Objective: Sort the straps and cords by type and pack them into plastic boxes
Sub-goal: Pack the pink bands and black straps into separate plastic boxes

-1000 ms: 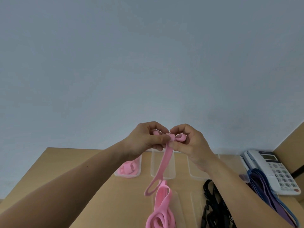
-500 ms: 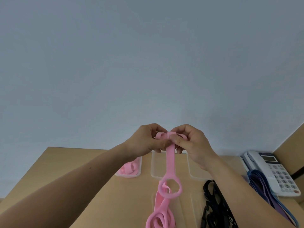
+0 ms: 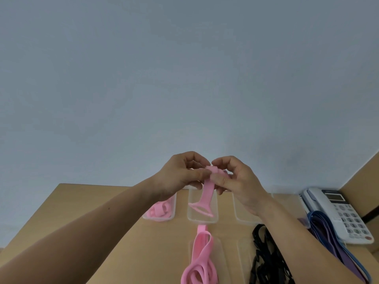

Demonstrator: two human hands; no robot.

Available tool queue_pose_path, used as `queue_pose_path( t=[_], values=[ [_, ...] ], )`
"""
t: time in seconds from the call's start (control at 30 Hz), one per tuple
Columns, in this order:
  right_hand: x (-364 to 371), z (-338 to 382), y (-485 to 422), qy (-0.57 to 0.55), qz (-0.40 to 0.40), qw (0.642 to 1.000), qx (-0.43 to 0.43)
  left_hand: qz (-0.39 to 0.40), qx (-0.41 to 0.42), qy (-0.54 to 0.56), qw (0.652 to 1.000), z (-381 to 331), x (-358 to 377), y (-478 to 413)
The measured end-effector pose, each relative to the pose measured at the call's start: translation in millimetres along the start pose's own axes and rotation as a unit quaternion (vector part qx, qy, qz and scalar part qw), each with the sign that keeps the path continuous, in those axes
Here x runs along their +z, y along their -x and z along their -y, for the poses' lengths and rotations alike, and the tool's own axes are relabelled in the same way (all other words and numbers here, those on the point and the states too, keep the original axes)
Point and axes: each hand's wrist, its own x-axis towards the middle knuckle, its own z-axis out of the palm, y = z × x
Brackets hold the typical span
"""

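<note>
Your left hand (image 3: 180,174) and right hand (image 3: 241,181) pinch the flat pink rubber strap (image 3: 206,193) above the clear plastic box (image 3: 191,214); loosen those fingers (image 3: 196,172) and its roll may spring open.

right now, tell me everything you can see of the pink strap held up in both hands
The pink strap is a flat, matte band that looks like soft rubber or silicone. Its top end is folded into a small coil, pinched between the fingertips of the left hand and right hand. The rest hangs straight down and ends in a ring, seen almost edge-on, in front of a clear plastic box. Whether the ring touches the box cannot be told.
</note>
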Motion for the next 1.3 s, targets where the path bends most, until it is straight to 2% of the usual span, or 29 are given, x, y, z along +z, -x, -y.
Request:
queue_pose_path(
  t=[0.1, 0.17, 0.33, 0.5, 0.67, 0.9, 1.07, 1.2, 1.3],
  values=[
    [-0.3, 2.7, -0.5, -0.037, 0.023, 0.998, 0.041, -0.011, 0.03, -0.021, 0.999, 1.9, 0.7, -0.7],
    [-0.4, 4.2, -0.7, -0.017, 0.017, 0.998, 0.05, -0.014, 0.035, -0.032, 0.999, 3.9, 1.8, 0.2],
    [-2.3, -0.8, 0.1, 0.025, -0.01, 1.0, 0.01, -0.016, 0.011, -0.046, 0.999, 4.8, 3.2, -0.8],
    [-2.1, 0.6, 0.9, 0.033, -0.009, 0.999, -0.017, 0.026, -0.037, -0.07, 0.997, -0.5, 1.9, 2.0],
    [-2.4, -4.2, 2.1, 0.037, -0.001, 0.999, -0.028, 0.043, -0.065, -0.012, 0.997, -5.4, -0.5, 2.6],
    [-4.2, -6.8, 1.8, 0.007, 0.007, 1.0, -0.028, 0.015, -0.007, -0.016, 1.0, -2.3, 3.8, -1.1],
    [-6.0, -1.6, 1.6, -0.065, 0.044, 0.997, 0.025, -0.003, 0.046, -0.042, 0.998, -0.2, 5.8, -1.3],
    [-6.1, 1.5, -0.8, -0.026, 0.013, 0.998, 0.051, 0.001, 0.071, -0.061, 0.996, 3.3, 6.1, -0.2],
    [-6.1, 4.3, -0.2, -0.001, 0.002, 0.999, 0.032, 0.006, 0.059, -0.082, 0.995, 3.5, 5.3, -1.8]
  ],
)
